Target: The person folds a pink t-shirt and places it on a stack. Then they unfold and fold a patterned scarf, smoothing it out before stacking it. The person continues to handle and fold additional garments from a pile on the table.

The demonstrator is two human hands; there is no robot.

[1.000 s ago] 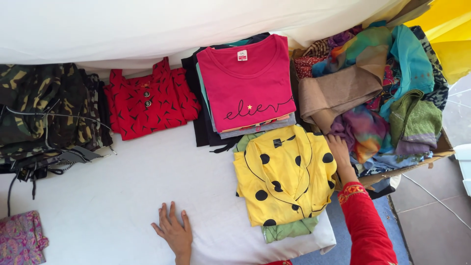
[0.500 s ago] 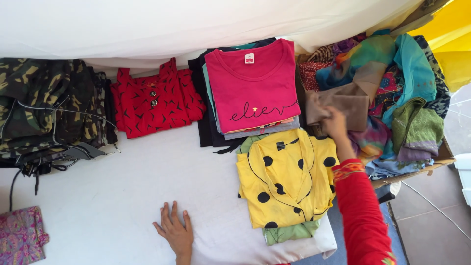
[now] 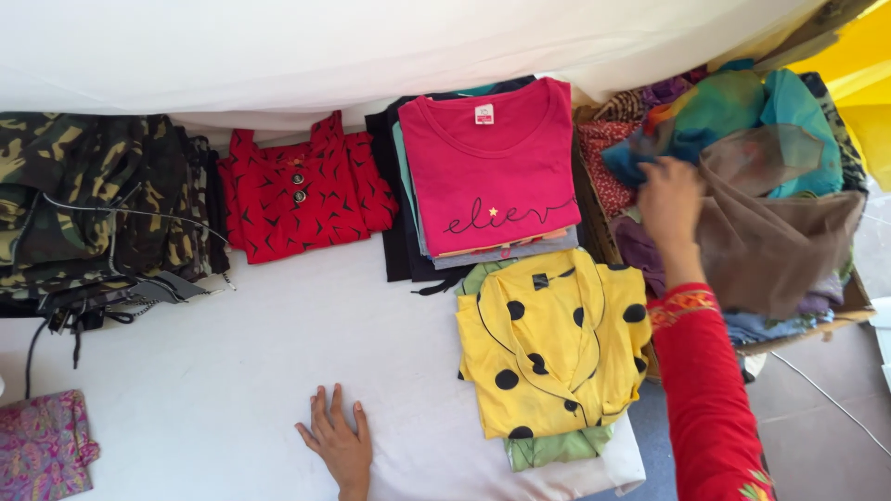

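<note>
The left hand (image 3: 339, 445) lies flat with fingers spread on the white sheet (image 3: 232, 371), holding nothing. The right hand (image 3: 670, 206) reaches into the box of mixed clothes (image 3: 849, 301) and closes its fingers on a thin brown cloth (image 3: 770, 232), which hangs crumpled over the pile. Just beside the box is a folded pink shirt (image 3: 492, 167) with a small white neck label (image 3: 484, 113).

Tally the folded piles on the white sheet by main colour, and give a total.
Camouflage green pile: 1
Red patterned top: 1
Pink-topped stack: 1
Yellow dotted top on green: 1
Purple patterned cloth: 1
Total: 5
The right hand is in the loose heap; left hand lies flat.
</note>
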